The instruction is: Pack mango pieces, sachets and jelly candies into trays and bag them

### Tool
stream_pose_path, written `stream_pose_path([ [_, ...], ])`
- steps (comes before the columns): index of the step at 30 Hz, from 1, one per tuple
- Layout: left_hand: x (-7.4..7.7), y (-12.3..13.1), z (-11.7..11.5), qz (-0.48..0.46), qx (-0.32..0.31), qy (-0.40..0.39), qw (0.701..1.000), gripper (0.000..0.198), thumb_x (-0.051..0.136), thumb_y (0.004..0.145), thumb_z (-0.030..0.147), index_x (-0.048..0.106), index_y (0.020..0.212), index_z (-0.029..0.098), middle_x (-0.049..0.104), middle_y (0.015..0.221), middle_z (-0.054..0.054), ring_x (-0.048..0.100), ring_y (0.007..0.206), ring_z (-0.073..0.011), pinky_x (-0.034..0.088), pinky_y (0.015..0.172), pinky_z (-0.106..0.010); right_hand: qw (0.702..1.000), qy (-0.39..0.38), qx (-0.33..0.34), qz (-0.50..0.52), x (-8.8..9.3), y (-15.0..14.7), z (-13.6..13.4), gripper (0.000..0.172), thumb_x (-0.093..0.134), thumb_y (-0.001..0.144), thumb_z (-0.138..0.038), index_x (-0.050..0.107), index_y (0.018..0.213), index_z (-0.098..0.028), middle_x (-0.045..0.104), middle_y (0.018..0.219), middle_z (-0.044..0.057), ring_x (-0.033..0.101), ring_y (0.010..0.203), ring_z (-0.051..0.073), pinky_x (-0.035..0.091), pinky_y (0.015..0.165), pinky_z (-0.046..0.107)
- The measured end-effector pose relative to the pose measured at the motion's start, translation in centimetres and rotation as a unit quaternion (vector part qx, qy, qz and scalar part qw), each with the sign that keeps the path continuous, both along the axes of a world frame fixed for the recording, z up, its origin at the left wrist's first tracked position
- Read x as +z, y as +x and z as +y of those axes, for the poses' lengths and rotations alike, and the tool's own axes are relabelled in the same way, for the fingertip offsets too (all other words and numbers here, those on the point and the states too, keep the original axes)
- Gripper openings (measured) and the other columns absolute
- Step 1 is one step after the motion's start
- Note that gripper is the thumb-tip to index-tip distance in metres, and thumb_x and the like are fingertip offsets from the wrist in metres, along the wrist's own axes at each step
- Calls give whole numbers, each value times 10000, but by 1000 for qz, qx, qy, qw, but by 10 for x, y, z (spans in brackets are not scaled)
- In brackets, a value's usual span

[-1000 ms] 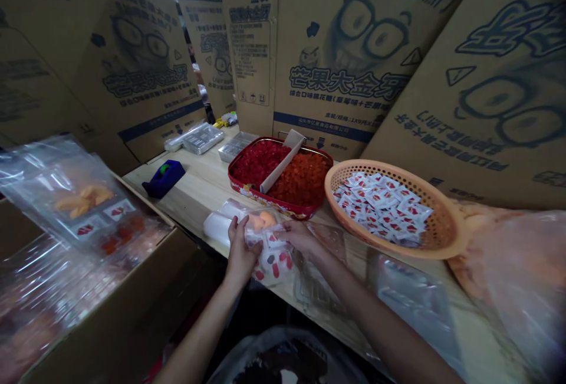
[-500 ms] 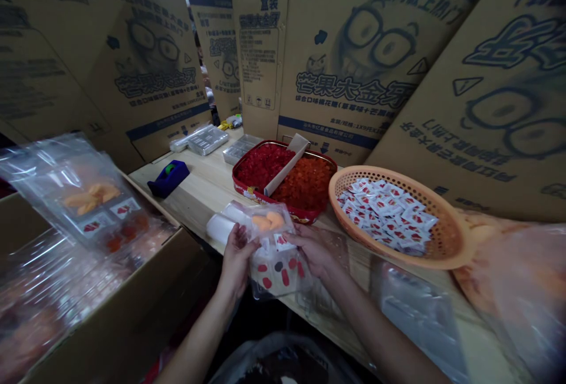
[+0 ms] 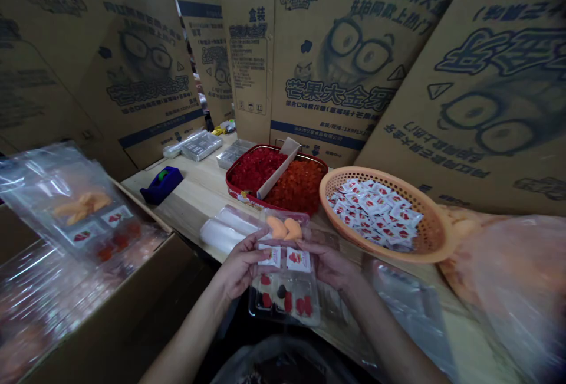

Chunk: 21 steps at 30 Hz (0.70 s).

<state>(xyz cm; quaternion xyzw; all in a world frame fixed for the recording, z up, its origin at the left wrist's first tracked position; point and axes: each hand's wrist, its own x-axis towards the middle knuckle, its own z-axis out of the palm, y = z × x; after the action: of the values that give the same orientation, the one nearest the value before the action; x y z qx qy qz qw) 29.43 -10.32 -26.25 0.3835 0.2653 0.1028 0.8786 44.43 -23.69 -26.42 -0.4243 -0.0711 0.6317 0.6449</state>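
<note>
Between my two hands is a clear plastic tray [image 3: 292,317] with compartments, tilted toward me over the table's front edge. My left hand [image 3: 239,265] grips its left side, the thumb across a white sachet [image 3: 270,256]. On the right side my right hand [image 3: 331,263] holds the rim, fingers partly hidden behind it. Orange candy pieces [image 3: 285,228] fill the top compartment. A second white sachet with a red print [image 3: 298,259] lies beside the first in the middle. Small red pieces [image 3: 304,306] and one dark piece [image 3: 282,291] show in the lower compartments.
Behind the tray stands a red tin [image 3: 236,190] of red and orange bits, split by a card divider [image 3: 278,175]. Right of it is an orange basket [image 3: 435,233] of sachets. A blue tape dispenser [image 3: 161,186] and a carton [image 3: 110,307] of filled packs are left.
My right hand has moved right, from over the sachets to the tray's edge. Both sachets now lie flat side by side, and the tray sits squarer and slightly lower. The view has shifted a little.
</note>
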Motion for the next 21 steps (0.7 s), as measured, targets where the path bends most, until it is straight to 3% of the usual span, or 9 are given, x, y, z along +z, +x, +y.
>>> stream_pose_path([
  [6, 2, 16, 2, 7, -69, 56, 996, 508, 714, 607, 102, 577, 1089, 185, 623, 1023, -69, 641, 768, -160, 539, 702, -321, 999, -12, -42, -13, -4, 9, -21, 203, 709, 660, -178, 676, 856, -136, 700, 885, 57, 654, 761, 152, 490, 765, 284],
  [8, 0, 22, 8, 12, -99, 173, 980, 451, 663, 695, 221, 561, 1133, 184, 637, 1009, -90, 639, 789, -176, 533, 697, -334, 997, -12, -71, -2, -4, 9, -25, 185, 707, 657, -161, 674, 838, -137, 702, 883, 54, 656, 767, 154, 489, 773, 286],
  [10, -3, 29, 22, 23, -116, 334, 935, 375, 521, 801, 354, 579, 1122, 168, 659, 958, -107, 633, 831, -201, 521, 710, -358, 994, -23, -102, 11, -3, 11, -28, 173, 697, 661, -147, 671, 832, -138, 706, 855, 47, 658, 758, 154, 493, 767, 284],
  [12, -9, 40, 43, 35, -112, 444, 888, 343, 485, 808, 399, 649, 1000, 168, 672, 918, -103, 616, 879, -216, 490, 782, -381, 991, -30, -132, 14, -2, 14, -32, 195, 683, 669, -140, 666, 863, -141, 709, 838, 42, 660, 763, 157, 496, 765, 284],
  [14, -17, 50, 66, 41, -109, 501, 857, 228, 646, 684, 339, 695, 857, 199, 670, 938, -84, 578, 962, -228, 417, 902, -391, 988, -26, -149, 6, -1, 18, -38, 235, 673, 677, -146, 657, 912, -144, 707, 874, 48, 658, 798, 164, 497, 776, 289],
  [17, -31, 60, 89, 45, -126, 571, 810, 222, 754, 522, 218, 711, 738, 239, 675, 939, -71, 552, 1011, -237, 342, 977, -386, 987, -13, -161, -12, 0, 22, -48, 261, 670, 688, -184, 651, 946, -145, 690, 958, 65, 647, 868, 175, 492, 809, 296],
  [21, -50, 60, 93, 55, -133, 633, 760, 115, 694, 605, 241, 705, 718, 256, 672, 981, -76, 545, 1025, -230, 336, 974, -402, 986, -1, -163, -23, -1, 21, -59, 336, 668, 697, -220, 630, 1026, -167, 663, 1043, 66, 627, 936, 192, 490, 830, 312],
])
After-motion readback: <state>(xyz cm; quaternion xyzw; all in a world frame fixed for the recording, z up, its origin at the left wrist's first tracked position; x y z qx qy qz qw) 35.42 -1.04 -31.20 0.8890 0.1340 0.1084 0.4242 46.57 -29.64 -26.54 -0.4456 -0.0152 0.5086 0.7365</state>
